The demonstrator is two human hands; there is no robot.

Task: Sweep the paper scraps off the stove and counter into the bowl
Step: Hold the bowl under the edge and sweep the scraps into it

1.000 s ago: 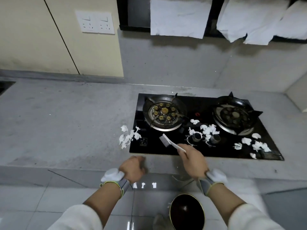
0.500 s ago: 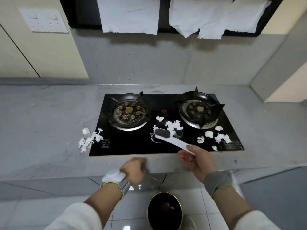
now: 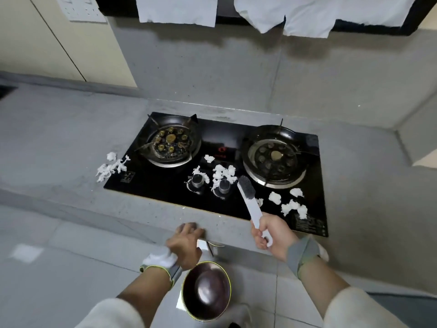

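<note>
White paper scraps lie in three clusters: on the grey counter left of the stove (image 3: 110, 168), around the two knobs (image 3: 222, 174), and at the stove's front right (image 3: 292, 204). My right hand (image 3: 274, 235) is shut on the white handle of a brush (image 3: 246, 189). Its dark bristle head hovers just right of the knobs, between the middle and right clusters. My left hand (image 3: 186, 241) rests curled on the counter's front edge. A dark bowl (image 3: 205, 290) with a yellow-green rim sits below the counter edge, between my forearms.
The black glass stove (image 3: 165, 192) has a left burner (image 3: 171, 145) and a right burner (image 3: 274, 157) with raised pan supports. Two metal knobs (image 3: 196, 181) stand among the middle scraps. White cloths (image 3: 177, 8) hang on the wall above. The counter (image 3: 59, 138) runs far left.
My right hand moved right and swung the brush head from left of the knobs to their right side. The left hand stayed at the counter edge. The scraps have not visibly moved.
</note>
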